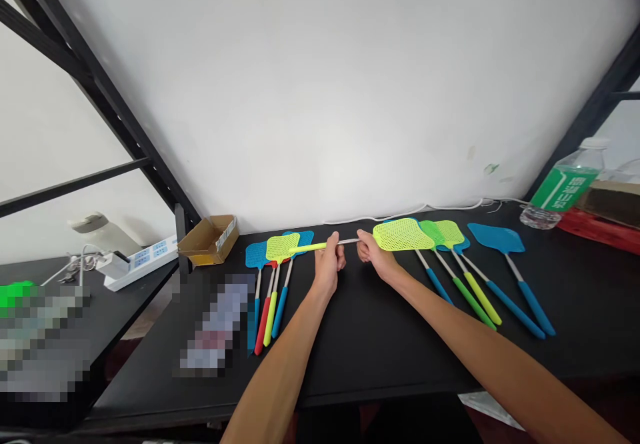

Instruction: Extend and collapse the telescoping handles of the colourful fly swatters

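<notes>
A yellow fly swatter [403, 236] with a metal rod lies crosswise between my two hands, above the black table. My left hand [329, 264] is closed round the inner end of its yellow handle. Just below the perforated head, my right hand [373, 252] grips the rod. Left of my hands lie several swatters with blue, red and yellow handles, among them a yellow one [283, 249]. To the right are more swatters, including a green-handled one [473, 303] and a blue one [499, 237] at the outer end.
An open cardboard box [209, 241] sits at the back left, near a white power strip [145, 262]. At the right stands a tilted-looking bottle with a green label [565, 187]. A white cable [400, 212] runs along the wall. A blurred patch covers something at left.
</notes>
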{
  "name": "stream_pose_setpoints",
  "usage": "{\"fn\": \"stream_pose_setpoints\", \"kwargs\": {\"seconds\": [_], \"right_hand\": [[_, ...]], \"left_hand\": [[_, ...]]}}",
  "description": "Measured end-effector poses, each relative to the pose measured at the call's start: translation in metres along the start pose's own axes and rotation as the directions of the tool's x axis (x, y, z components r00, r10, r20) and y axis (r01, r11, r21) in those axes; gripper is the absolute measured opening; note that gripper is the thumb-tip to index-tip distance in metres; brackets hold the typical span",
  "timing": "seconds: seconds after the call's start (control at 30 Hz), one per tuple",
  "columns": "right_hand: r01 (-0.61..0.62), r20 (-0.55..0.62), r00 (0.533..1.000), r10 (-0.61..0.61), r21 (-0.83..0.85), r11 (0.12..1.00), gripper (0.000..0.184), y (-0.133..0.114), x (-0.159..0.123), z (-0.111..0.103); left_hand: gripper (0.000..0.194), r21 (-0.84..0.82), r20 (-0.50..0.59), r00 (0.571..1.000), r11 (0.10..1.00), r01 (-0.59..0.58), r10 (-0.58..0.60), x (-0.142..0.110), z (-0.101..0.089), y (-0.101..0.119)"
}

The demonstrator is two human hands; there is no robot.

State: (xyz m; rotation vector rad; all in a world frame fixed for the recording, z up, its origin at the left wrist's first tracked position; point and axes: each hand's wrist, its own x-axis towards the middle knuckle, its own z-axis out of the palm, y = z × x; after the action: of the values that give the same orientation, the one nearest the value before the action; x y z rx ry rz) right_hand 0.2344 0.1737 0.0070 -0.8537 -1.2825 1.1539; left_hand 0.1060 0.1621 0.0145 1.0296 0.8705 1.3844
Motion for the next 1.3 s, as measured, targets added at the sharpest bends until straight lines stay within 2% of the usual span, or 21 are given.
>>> {"fn": "stream_pose_setpoints", "kwargs": {"seconds": [0.1, 0.17, 0.27, 0.4, 0.53, 0.67, 0.8, 1.07, 1.3], "right_hand": [[0.013, -0.011, 1.000, -0.013, -0.012, 1.000, 0.059, -0.002, 0.000, -0.002], [-0.002, -0.007, 1.000, 0.003, 0.028, 1.000, 0.059, -0.003, -0.001, -0.004], [-0.045, 0.017, 0.999, 0.043, 0.114, 0.992, 0.059, -0.006, -0.003, -0.004], [-0.055, 0.056, 0.997, 0.048, 0.143, 0.988, 0.061, -0.005, -0.007, 0.000], [-0.082, 0.093, 0.993, 0.073, 0.101, 0.992, 0.064, -0.001, -0.008, 0.003], [-0.076, 0.124, 0.990, 0.071, 0.043, 0.996, 0.065, -0.001, -0.009, 0.002], [-0.041, 0.166, 0.986, 0.030, 0.065, 0.997, 0.061, -0.004, -0.008, 0.002], [-0.001, 0.121, 0.993, 0.004, -0.020, 1.000, 0.060, -0.006, -0.004, 0.000], [0.023, 0.124, 0.992, -0.016, -0.051, 0.998, 0.059, -0.013, -0.005, -0.002]], "left_hand": [[0.050, -0.021, -0.026, 1.000, 1.000, 0.008, -0.009, 0.001, 0.000, 0.000], [0.050, -0.005, 0.010, 1.000, 1.000, -0.005, 0.005, 0.001, -0.001, -0.001], [0.049, 0.054, 0.141, 0.989, 0.998, -0.045, 0.037, 0.000, -0.004, -0.002], [0.040, 0.098, 0.330, 0.941, 0.989, -0.107, 0.069, -0.004, -0.005, -0.001], [0.036, 0.101, 0.393, 0.917, 0.988, -0.119, 0.070, -0.005, -0.005, 0.001], [0.039, 0.136, 0.389, 0.920, 0.985, -0.107, 0.046, -0.004, -0.006, 0.001], [0.044, 0.127, 0.341, 0.939, 0.988, -0.091, 0.043, -0.002, -0.006, 0.000], [0.048, 0.109, 0.217, 0.975, 0.992, -0.064, 0.039, 0.004, -0.006, -0.004], [0.050, 0.084, 0.185, 0.983, 0.996, -0.024, 0.008, 0.005, -0.004, -0.002]]}}
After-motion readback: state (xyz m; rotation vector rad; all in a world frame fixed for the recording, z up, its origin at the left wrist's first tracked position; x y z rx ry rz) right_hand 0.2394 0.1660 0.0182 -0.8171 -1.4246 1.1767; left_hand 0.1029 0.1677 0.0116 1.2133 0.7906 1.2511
